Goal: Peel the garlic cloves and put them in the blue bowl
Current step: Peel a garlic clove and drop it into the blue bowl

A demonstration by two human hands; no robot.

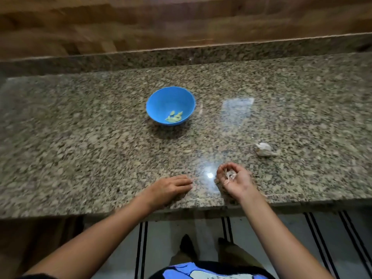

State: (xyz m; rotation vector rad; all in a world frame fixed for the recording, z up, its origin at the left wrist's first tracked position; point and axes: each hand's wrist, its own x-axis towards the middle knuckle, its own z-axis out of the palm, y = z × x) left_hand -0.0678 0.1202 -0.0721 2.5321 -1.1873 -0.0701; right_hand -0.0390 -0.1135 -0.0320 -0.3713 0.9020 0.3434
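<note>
The left hand [171, 187] lies palm down on the counter [100, 150] near its front edge, forearm reaching in from the lower left, its fingers [184, 181] straight and close together, pointing to the right and resting flat on the stone with nothing under them that can be seen. The right hand [234, 181] is turned palm up just past those fingertips, wrist bent, forearm coming up from the lower right; its fingers [237, 168] curl inward over the palm and cup a small clump of garlic skins [230, 175], pale and papery, with one thin strip hanging toward the wrist. Whether a clove sits inside the clump cannot be told. Beyond the right hand's curled fingers and off to their right lies a garlic bulb [264, 150], white, on its side on the stone, apart from the hand. Well beyond the left fingertips, farther back on the counter, stands the blue bowl [161, 101], upright, with a few peeled cloves [174, 116] lying at its bottom. The counter is speckled brown and grey granite, glossy, with bright reflections between the two hands and to the right of the bowl. A low granite ledge runs along its back, and behind that is a wall of wood-look panels [141, 23]. Below the front edge show a pale floor [171, 234] with dark stripes.
</note>
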